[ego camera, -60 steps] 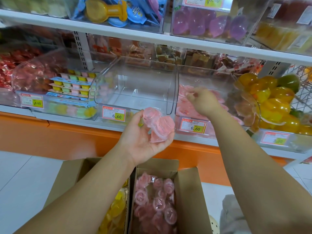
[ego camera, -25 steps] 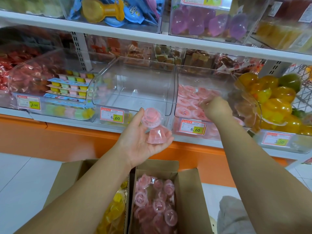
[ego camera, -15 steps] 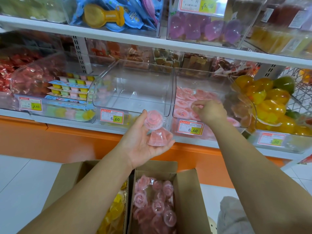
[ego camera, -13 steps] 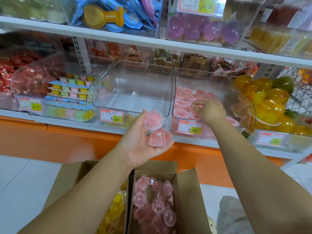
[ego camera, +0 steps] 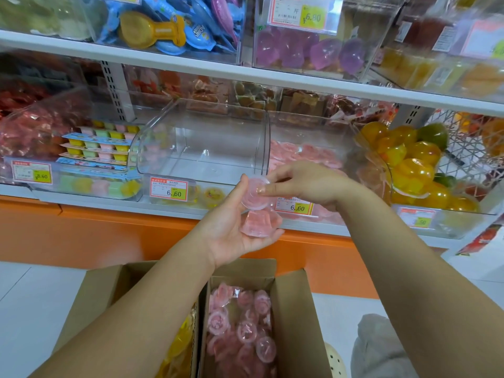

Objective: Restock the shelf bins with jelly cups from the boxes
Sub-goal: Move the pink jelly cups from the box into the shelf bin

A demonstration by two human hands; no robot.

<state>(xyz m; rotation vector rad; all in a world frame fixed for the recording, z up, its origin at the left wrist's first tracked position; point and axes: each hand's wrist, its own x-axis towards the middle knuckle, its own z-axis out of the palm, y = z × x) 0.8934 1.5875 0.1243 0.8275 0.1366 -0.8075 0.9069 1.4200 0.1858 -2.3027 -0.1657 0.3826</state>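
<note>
The left hand [ego camera: 231, 227] grips two pink jelly cups [ego camera: 259, 223] at centre, the right hand [ego camera: 302, 184] pinches the upper cup [ego camera: 252, 200] from 3 o'clock, above the open cardboard box [ego camera: 294, 309] at 6 o'clock.

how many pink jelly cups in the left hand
2. One round pink plastic jelly cup sits by the left hand's thumb, pinched by the right hand; the other lies below on the palm. Others could hide beneath.
</note>
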